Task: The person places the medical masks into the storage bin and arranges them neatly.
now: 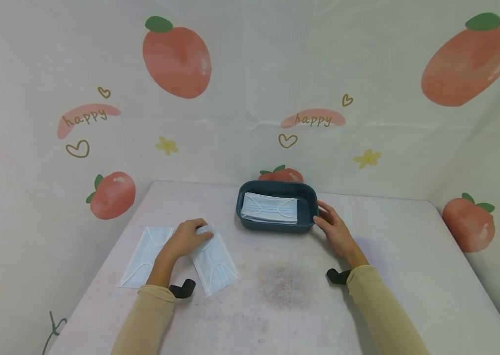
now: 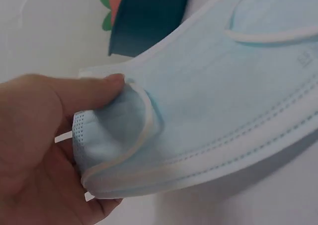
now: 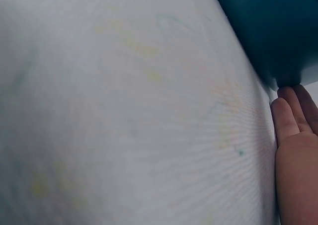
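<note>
My left hand (image 1: 186, 238) pinches one end of a light blue face mask (image 1: 217, 266), with the thumb on top and fingers beneath. In the left wrist view that mask (image 2: 198, 101) spreads out to the right of the hand, a white ear loop near the thumb. Just left of the hand, a second mask (image 1: 144, 256) lies flat on the table. At the back, several stacked masks (image 1: 269, 208) sit in a dark teal box (image 1: 276, 228). My right hand (image 1: 338, 237) touches the box's right end, its fingers (image 3: 285, 118) fairly straight against the side.
The pale table (image 1: 285, 325) has a brownish smudge in the middle. A white curtain (image 1: 241, 74) printed with fruit, hearts and flowers hangs behind it and at both sides, close behind the box. Black wrist straps (image 1: 183, 289) stick out beside the sleeves.
</note>
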A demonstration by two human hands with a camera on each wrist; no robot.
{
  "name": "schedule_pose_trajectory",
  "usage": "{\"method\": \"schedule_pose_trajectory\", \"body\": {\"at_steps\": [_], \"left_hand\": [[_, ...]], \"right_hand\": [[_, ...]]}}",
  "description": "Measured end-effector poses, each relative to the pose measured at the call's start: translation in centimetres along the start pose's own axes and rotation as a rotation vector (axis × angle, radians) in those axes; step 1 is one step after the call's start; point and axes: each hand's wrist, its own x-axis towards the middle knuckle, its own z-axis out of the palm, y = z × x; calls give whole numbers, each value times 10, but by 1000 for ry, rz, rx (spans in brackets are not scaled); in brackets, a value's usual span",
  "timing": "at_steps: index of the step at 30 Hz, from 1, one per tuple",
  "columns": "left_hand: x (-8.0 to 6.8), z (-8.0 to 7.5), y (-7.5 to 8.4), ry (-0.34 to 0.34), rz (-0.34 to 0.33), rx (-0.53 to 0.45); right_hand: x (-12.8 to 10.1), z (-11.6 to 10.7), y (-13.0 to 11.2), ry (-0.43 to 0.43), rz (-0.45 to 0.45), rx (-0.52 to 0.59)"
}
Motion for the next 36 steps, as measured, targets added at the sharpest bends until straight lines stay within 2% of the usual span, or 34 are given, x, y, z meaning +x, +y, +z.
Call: {"method": "schedule_pose_trajectory", "body": {"at_steps": [8, 16, 21, 27, 36], "left_hand": [[-5, -18, 10, -15, 56, -96], [-9, -31, 14, 33, 110, -181], [-9, -36, 15, 32, 59, -312], [-6, -40, 20, 25, 33, -511], [1, -41, 34, 76, -3, -626]], "right_hand": [[-1, 0, -1, 2, -4, 6], [-2, 1, -3, -2, 1, 9], [-2, 1, -3, -5, -2, 24], [-3, 1, -4, -4, -15, 31], [-2, 0, -2, -14, -14, 35]]}}
